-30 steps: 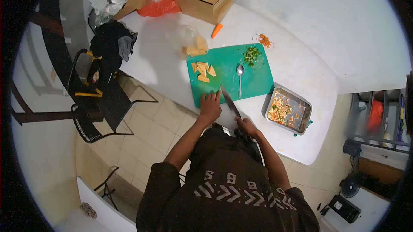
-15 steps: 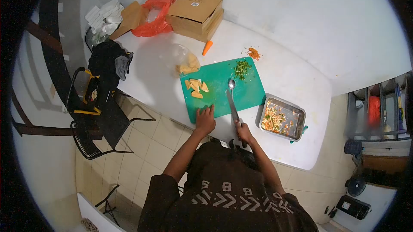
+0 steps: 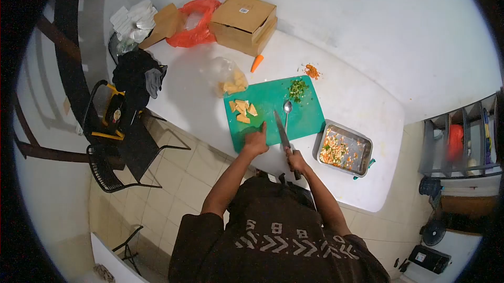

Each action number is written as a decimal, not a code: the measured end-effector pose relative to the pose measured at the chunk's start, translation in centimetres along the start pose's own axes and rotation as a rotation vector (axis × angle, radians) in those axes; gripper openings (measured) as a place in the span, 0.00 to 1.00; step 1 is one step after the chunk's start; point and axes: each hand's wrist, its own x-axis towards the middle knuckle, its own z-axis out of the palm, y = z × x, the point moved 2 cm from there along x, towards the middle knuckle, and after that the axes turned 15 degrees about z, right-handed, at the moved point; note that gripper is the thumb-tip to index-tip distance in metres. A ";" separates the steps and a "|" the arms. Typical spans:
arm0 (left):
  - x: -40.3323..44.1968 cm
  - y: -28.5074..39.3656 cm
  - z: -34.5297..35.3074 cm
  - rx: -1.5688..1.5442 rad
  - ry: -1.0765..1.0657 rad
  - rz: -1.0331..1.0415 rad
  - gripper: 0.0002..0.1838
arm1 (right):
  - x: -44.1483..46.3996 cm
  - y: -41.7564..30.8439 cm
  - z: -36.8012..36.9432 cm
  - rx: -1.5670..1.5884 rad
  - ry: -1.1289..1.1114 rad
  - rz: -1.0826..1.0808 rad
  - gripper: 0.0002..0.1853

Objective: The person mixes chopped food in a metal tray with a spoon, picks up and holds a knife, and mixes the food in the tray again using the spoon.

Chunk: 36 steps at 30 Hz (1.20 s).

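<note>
My right hand grips the handle of a kitchen knife, its blade pointing away from me over the green cutting board. Low on the board's left part is my left hand, empty, thumb held apart; its other fingers are partly hidden. Just beyond it lie several tan wedge-shaped pieces, perhaps tofu. A metal spoon rests beside the blade. Chopped greens form a small pile at the board's far right. More tan pieces sit in a clear plastic bag at the board's far left corner.
To the right stands a metal tray with a chopped orange-and-white mix. Behind the board are a carrot piece, orange shreds, a cardboard box and a red plastic bag. A black chair stands left of the table.
My left hand has shifted slightly right and turned, its thumb now pointing away from me instead of the fingers lying spread. The knife has barely moved in my right hand.
</note>
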 end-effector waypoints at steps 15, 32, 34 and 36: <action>-1.4 -0.2 1.5 -0.027 -0.022 -0.071 0.59 | 1.7 -0.7 0.8 0.158 -0.272 0.078 0.40; -1.5 0.1 0.7 -0.139 0.132 0.028 0.67 | 0.4 -0.6 1.6 -0.017 -0.298 -0.003 0.32; -1.5 0.0 1.6 -0.086 0.144 0.020 0.67 | -0.1 -1.5 0.8 0.166 -0.414 0.124 0.31; -1.4 -0.3 2.1 -0.017 0.172 0.029 0.67 | -0.9 -1.3 1.7 0.078 -0.302 0.055 0.31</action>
